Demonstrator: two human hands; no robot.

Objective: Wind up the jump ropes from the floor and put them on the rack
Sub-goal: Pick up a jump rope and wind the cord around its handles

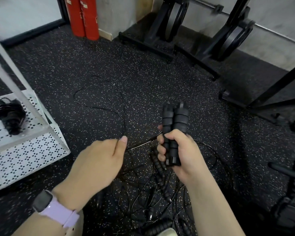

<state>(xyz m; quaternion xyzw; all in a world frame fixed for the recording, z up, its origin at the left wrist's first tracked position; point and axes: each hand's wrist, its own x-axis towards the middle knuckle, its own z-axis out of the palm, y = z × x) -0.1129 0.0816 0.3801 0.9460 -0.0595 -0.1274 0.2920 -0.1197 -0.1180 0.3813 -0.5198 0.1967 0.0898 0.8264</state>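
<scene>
1. Our right hand (pixel 179 150) grips both black foam handles (pixel 174 132) upright
2. Our left hand (pixel 99 160) pinches the thin cord (pixel 123 113), just left of that grip
3. Tangled ropes (pixel 152 189) lie below the handles

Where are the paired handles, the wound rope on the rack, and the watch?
paired handles (pixel 175 123), head view, upper foam grip
wound rope (pixel 9 114), head view, middle of bundle
watch (pixel 43 200), head view, dark face

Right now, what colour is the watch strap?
Lilac, on the left wrist; the watch strap shows in the head view.
</scene>
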